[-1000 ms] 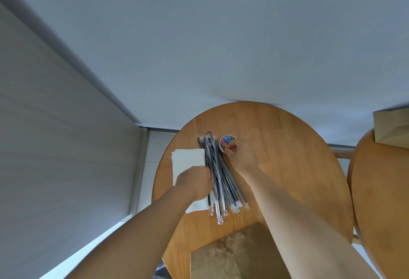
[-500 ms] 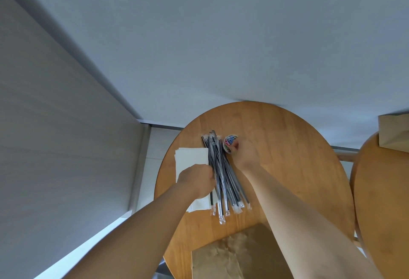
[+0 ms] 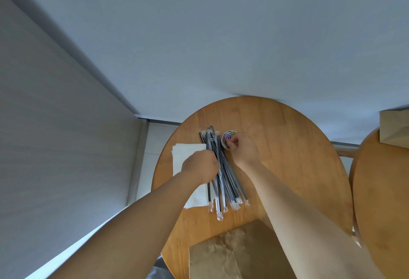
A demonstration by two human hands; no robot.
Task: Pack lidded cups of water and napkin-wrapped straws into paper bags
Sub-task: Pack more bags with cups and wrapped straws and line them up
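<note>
1. Napkins (image 3: pixel 188 152): white stack lay flat on the left part of the table (image 3: pixel 287 157), touching the left edge of the straws.
2. Left hand (image 3: pixel 200 167): sat over the napkins, fingers curled, knuckles against the left side of the straw pile. Grip narrow. The back of the hand hid the fingertips, so I could not tell whether it held a straw.
3. Straws (image 3: pixel 223 179): black, each in a clear wrapper, loose pile fanned on the table between the two hands. The pile's near ends pointed at the person.
4. Clip tub (image 3: pixel 226 138): small round tub of coloured paper clips, just beside the far end of the straws.
5. Right hand (image 3: pixel 244 150): fingertips curled into the clip tub, grip a tight pinch at its contents.
6. Paper bag (image 3: pixel 232 254): brown, crumpled, lying flat at the near table edge, between the forearms and apart from the straw ends.
7. Second table (image 3: pixel 380 201): at the right, partly in view, carrying a second paper bag (image 3: pixel 394 130) at its far edge.
</note>
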